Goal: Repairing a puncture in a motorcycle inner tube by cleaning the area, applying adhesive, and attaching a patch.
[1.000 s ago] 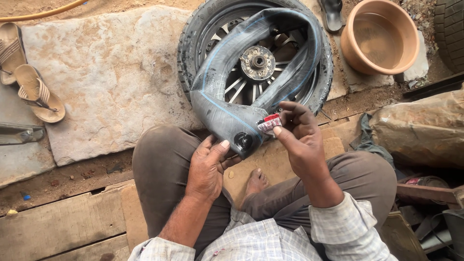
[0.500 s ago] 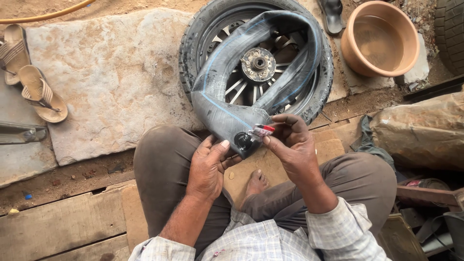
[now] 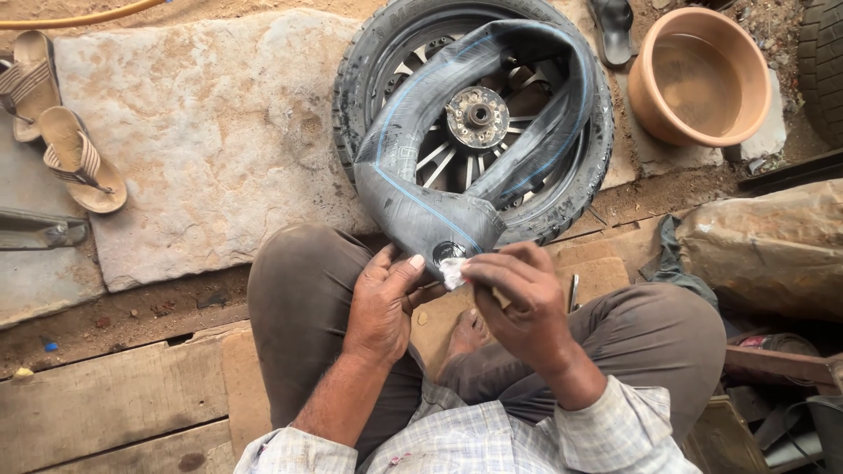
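My left hand [image 3: 382, 307] steadies the limp, floppy rubber tube [image 3: 421, 206]; my right hand's [image 3: 518, 303] fingers pinch a flimsy white scrap [image 3: 453, 271].

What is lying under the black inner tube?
Under the inner tube lies a tyre on its spoked wheel, hub showing. The ground beneath is covered.

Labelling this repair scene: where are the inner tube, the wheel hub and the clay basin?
inner tube [image 3: 413, 197], head view, left bend of the black rubber.
wheel hub [image 3: 479, 116], head view, metal centre.
clay basin [image 3: 762, 79], head view, right rim.
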